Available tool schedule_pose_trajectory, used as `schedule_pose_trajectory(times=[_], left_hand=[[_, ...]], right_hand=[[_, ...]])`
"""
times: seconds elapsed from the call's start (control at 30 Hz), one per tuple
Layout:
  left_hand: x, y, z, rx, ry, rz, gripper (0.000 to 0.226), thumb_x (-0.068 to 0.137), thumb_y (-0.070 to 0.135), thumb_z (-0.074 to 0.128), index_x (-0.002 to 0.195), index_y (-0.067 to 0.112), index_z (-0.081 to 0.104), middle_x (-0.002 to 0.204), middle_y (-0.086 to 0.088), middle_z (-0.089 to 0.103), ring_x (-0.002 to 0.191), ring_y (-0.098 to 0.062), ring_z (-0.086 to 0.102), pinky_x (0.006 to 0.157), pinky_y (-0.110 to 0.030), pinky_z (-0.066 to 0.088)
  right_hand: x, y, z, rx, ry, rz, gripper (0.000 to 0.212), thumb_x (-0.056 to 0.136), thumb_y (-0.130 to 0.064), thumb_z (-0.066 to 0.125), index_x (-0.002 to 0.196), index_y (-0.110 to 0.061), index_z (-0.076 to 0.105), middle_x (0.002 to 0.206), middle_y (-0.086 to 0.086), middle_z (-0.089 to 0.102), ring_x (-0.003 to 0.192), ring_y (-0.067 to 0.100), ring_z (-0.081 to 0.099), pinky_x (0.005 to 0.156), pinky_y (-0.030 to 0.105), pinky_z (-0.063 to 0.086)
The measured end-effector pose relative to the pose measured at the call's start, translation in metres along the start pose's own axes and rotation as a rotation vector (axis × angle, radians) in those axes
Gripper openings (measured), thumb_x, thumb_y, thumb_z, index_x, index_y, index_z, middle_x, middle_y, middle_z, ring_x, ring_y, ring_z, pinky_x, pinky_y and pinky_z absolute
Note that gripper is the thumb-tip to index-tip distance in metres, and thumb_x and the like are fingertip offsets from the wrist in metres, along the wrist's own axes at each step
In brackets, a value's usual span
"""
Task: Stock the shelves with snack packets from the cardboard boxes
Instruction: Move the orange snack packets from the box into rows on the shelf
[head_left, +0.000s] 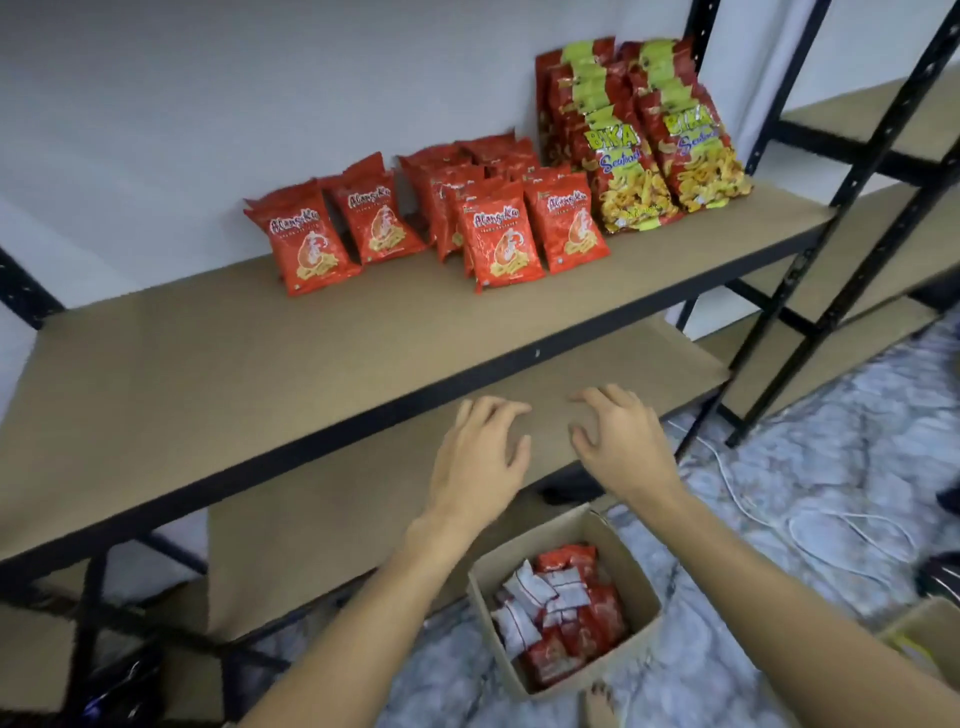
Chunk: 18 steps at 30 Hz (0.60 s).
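Snack packets (511, 244) stand in rows toward the back right of the upper shelf (218, 374): small red ones in several short lines, front faces turned to the camera, and just to their right two rows of taller red, yellow and green packets (644, 156) reaching back to the white wall (260, 93). The left part of this shelf board is bare brown. More red and white packets (563, 608) lie loose in an open cardboard box (636, 587) on the marbled floor (810, 467), below the front edge of the lower shelf (337, 530). The corner of a second cardboard box (930, 623) shows at the right edge.

Both arms reach forward over the box. The left hand (480, 462) and the right hand (621, 441) hover near each other, palms down, in front of the lower shelf board, apart from the packets; the fingers (501, 408) of each are spread and slightly bent, holding nothing. A white cable (748, 512) trails over the floor to the right, near the black frame of a neighbouring rack (857, 171). A bare foot (600, 706) shows at the bottom edge
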<state>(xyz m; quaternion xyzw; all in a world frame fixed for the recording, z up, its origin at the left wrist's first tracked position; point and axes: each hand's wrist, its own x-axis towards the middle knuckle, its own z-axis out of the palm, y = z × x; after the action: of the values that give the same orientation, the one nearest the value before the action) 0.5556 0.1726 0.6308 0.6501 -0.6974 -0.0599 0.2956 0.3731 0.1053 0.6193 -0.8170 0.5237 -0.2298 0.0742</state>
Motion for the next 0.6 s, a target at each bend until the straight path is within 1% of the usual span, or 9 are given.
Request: schedule_pose_trajectory(times=[0.13,0.17,0.23,0.3,0.33,0.4,0.47,0.53,0.6], left_hand=[[-0.052,-0.027,0.024,-0.047,-0.128,-0.053,0.03,0.093,0.023,0.057,0.122,0.018,0.063,0.117,0.0,0.059,0.114,-0.023,0.05,0.104,-0.032,0.033],[-0.062,-0.033,0.03,-0.048,-0.164,-0.065,0.03,0.094,0.024,0.056,0.123,0.019,0.062,0.118,0.001,0.058,0.115,-0.021,0.05,0.104,-0.033,0.035],[-0.079,-0.041,0.039,-0.057,-0.211,-0.093,0.03,0.096,0.027,0.055,0.125,0.021,0.061,0.119,0.004,0.058,0.116,-0.015,0.047,0.1,-0.032,0.041],[-0.093,-0.049,0.05,-0.078,-0.236,-0.13,0.03,0.095,0.027,0.056,0.124,0.023,0.061,0.118,0.006,0.056,0.116,-0.012,0.046,0.097,-0.028,0.042],[-0.1,-0.053,0.057,-0.09,-0.254,-0.159,0.029,0.095,0.026,0.057,0.124,0.023,0.061,0.118,0.006,0.056,0.116,-0.012,0.047,0.097,-0.028,0.042],[-0.111,-0.06,0.073,-0.099,-0.294,-0.217,0.028,0.094,0.025,0.058,0.121,0.022,0.063,0.119,0.004,0.056,0.116,-0.016,0.048,0.098,-0.035,0.044],[-0.121,-0.068,0.092,-0.094,-0.336,-0.284,0.026,0.094,0.025,0.058,0.12,0.022,0.063,0.12,0.002,0.057,0.115,-0.02,0.047,0.096,-0.038,0.045],[-0.13,-0.074,0.104,-0.093,-0.36,-0.325,0.025,0.094,0.023,0.059,0.118,0.021,0.064,0.119,0.002,0.058,0.114,-0.022,0.048,0.094,-0.039,0.045],[-0.139,-0.082,0.128,-0.099,-0.364,-0.373,0.023,0.092,0.021,0.06,0.114,0.021,0.066,0.116,0.0,0.059,0.111,-0.023,0.052,0.092,-0.04,0.047]], right_hand=[[-0.058,-0.01,0.028,-0.014,-0.067,0.094,0.033,0.086,-0.02,0.068,0.119,-0.018,0.066,0.11,0.002,0.065,0.1,0.031,0.061,0.08,0.042,0.048],[-0.07,-0.009,0.034,-0.016,-0.088,0.118,0.033,0.087,-0.021,0.067,0.119,-0.019,0.066,0.11,0.001,0.065,0.1,0.03,0.061,0.08,0.042,0.048],[-0.091,-0.004,0.045,-0.033,-0.133,0.164,0.031,0.089,-0.023,0.067,0.12,-0.02,0.065,0.11,0.001,0.064,0.101,0.028,0.061,0.08,0.041,0.048],[-0.108,0.006,0.055,-0.057,-0.166,0.192,0.026,0.091,-0.026,0.068,0.116,-0.021,0.066,0.11,0.001,0.064,0.101,0.029,0.061,0.079,0.04,0.046],[-0.114,0.011,0.06,-0.068,-0.193,0.204,0.027,0.091,-0.027,0.068,0.117,-0.02,0.066,0.111,0.002,0.065,0.103,0.03,0.061,0.08,0.041,0.046],[-0.124,0.021,0.071,-0.102,-0.277,0.215,0.033,0.092,-0.027,0.066,0.123,-0.018,0.064,0.114,0.004,0.065,0.101,0.033,0.06,0.08,0.042,0.045],[-0.129,0.035,0.085,-0.15,-0.37,0.207,0.035,0.091,-0.025,0.062,0.126,-0.018,0.062,0.111,0.007,0.064,0.095,0.035,0.06,0.076,0.041,0.044],[-0.131,0.045,0.093,-0.176,-0.446,0.206,0.042,0.09,-0.022,0.058,0.132,-0.02,0.058,0.115,0.007,0.062,0.097,0.035,0.059,0.08,0.043,0.045],[-0.129,0.063,0.111,-0.172,-0.544,0.195,0.049,0.09,-0.022,0.056,0.139,-0.024,0.051,0.124,0.004,0.058,0.109,0.034,0.056,0.089,0.045,0.044]])
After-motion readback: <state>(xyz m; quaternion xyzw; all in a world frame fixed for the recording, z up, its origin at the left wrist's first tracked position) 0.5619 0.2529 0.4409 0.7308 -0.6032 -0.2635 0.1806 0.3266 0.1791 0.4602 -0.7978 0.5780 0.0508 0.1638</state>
